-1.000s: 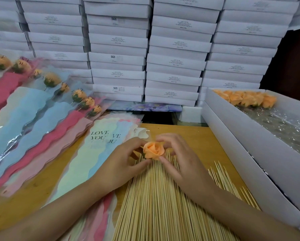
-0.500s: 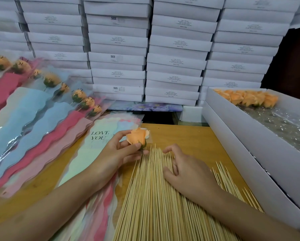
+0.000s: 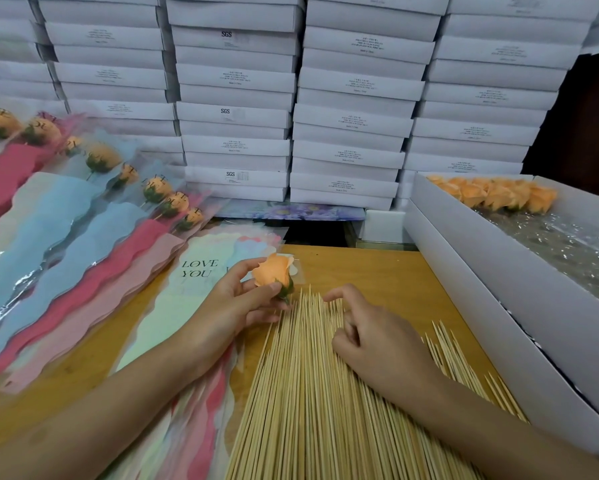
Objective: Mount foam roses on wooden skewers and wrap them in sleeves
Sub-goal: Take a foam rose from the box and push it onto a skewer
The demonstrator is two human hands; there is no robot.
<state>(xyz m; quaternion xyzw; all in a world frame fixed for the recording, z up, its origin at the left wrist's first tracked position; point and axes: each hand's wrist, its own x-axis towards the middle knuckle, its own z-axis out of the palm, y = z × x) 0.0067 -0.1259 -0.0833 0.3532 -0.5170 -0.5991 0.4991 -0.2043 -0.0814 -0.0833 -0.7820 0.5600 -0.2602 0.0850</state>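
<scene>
Nearest: wooden skewers [image 3: 308, 393] lie in a thick pile on the table [image 3: 377, 268], tips pointing away; a thinner fan of them spreads off to the right, close to the box wall.

Right hand [image 3: 377, 337] rests on top of the pile; fingers curled, index reaching forward to the skewer tips; cannot tell whether a skewer is nipped under the curled fingers.

Left hand [image 3: 232, 306] sits just left of the pile's far end; thumb and fingers pinch the foam rose [image 3: 274, 271] low down, at its green base; the rose is orange, held clear of the table, bloom tilted up and away, base just beside the skewer tips.

Under the left forearm: a stack of empty sleeves [image 3: 194, 296]; the top one is pastel, printed LOVE YOU.

Further left: wrapped roses [image 3: 100, 157] in an overlapping row; blue, red and pink sleeves, orange heads at the far ends.

Right side: a long open box [image 3: 481, 271]; loose roses [image 3: 492, 195] bunched at its far end; crinkled clear plastic [image 3: 568, 244] lies nearer in it.

Farthest: stacked white boxes [image 3: 353, 123] form a wall; some are marked SGS.
</scene>
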